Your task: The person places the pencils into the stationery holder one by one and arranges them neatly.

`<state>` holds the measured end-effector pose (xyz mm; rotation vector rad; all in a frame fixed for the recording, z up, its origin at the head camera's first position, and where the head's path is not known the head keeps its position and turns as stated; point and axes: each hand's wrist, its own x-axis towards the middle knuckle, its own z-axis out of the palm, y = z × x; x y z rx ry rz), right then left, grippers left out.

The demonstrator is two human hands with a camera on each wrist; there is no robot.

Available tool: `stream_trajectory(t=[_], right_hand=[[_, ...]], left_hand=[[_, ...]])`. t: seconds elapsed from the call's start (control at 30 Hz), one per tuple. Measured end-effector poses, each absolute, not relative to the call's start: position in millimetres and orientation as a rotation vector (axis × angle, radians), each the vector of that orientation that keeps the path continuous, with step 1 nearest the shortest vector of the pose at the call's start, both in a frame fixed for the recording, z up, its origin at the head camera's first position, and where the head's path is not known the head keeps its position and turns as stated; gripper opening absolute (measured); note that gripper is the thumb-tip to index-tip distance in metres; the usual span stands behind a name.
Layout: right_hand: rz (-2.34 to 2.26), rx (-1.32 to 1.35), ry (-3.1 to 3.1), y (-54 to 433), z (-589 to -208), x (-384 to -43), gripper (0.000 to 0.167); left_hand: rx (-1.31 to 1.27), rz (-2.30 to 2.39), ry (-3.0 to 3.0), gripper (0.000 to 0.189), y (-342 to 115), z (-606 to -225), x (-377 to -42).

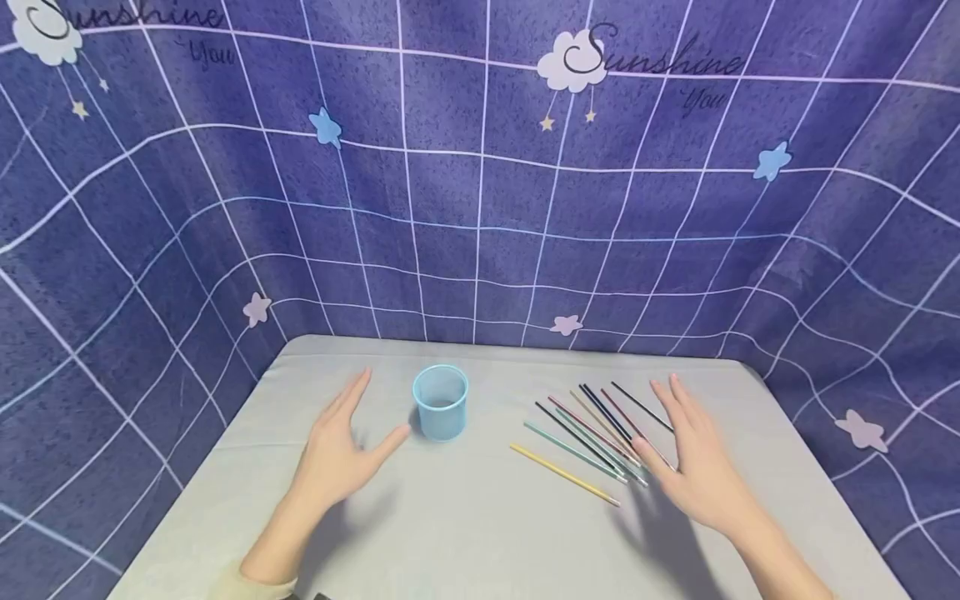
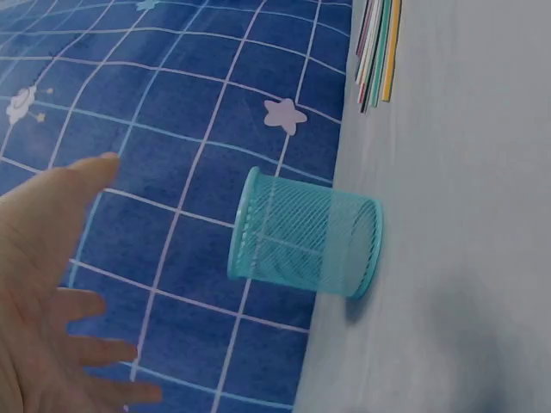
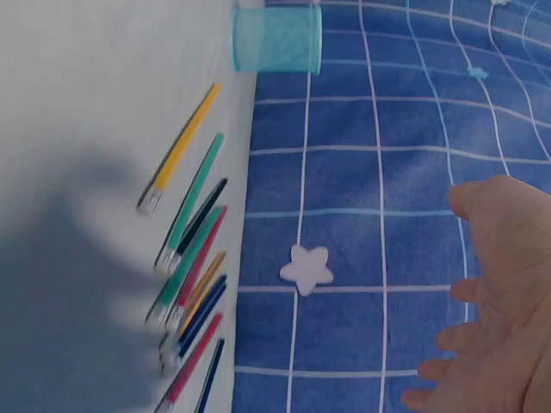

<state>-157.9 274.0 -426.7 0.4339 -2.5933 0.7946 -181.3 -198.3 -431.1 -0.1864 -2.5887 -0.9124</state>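
Note:
A light blue mesh pencil cup (image 1: pixel 441 408) stands upright on the table, left of the middle. My left hand (image 1: pixel 341 454) hovers just left of it, fingers extended and thumb pointing toward the cup, holding nothing. Several pencils (image 1: pixel 592 433) in yellow, green, red and dark colours lie spread side by side at the right. The yellow pencil (image 1: pixel 564 475) is nearest to the front. Over the right ends of the pencils, my right hand (image 1: pixel 697 471) is held with straight, parted fingers and nothing in its grasp. In the left wrist view the mesh cup (image 2: pixel 306 237) appears beyond the left hand's fingers.
A pale grey cloth covers the table (image 1: pixel 465 533). Behind it and along both sides hangs a blue-purple curtain (image 1: pixel 450 192) with a white grid, stars and clouds. Both hands cast shadows on the tabletop.

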Motion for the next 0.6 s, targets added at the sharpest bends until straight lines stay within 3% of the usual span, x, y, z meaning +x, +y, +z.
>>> stream_trajectory(t=[0.27, 0.6], right_hand=[[0.805, 0.531, -2.595, 242.5, -429.6, -172.8, 0.077], [0.750, 0.667, -2.583, 218.3, -437.0, -185.5, 0.074]], left_hand=[[-0.166, -1.206, -2.453, 0.089, -178.6, -446.2, -210.4], [-0.122, -1.470, -2.407, 0.095, -152.8, -479.7, -244.6]])
